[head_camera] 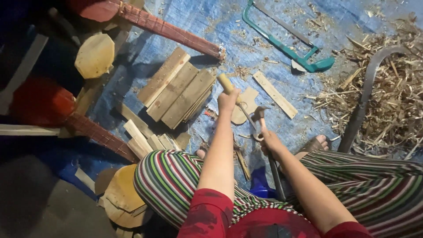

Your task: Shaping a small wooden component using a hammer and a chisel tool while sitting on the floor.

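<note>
Between the striped knees, over a blue tarp (211, 26) spread on the floor, the left hand (228, 100) is closed around the pale wooden handle of a hammer (240, 103), whose handle end pokes out above the fist while the metal shaft runs down and to the right to a head just beside the other hand. The right hand (269, 142) is wrapped around a long dark metal tool (274, 169) that stands upright between the legs; its tip meets the hammer's shaft just above the fingers. Just beyond the left hand lies a small flat wooden cutout (246, 103), partly hidden by the hammer. To the left of that hand sits a stack of short planks (176, 90), and farther left lie two reddish instrument necks (169, 30). To the right of both hands a thin wooden slat (275, 94) lies on the tarp, with a green hacksaw (286, 46) farther off and a heap of wood shavings (392, 92) well to the right. A sandalled foot (315, 143) rests near the right hand.
</note>
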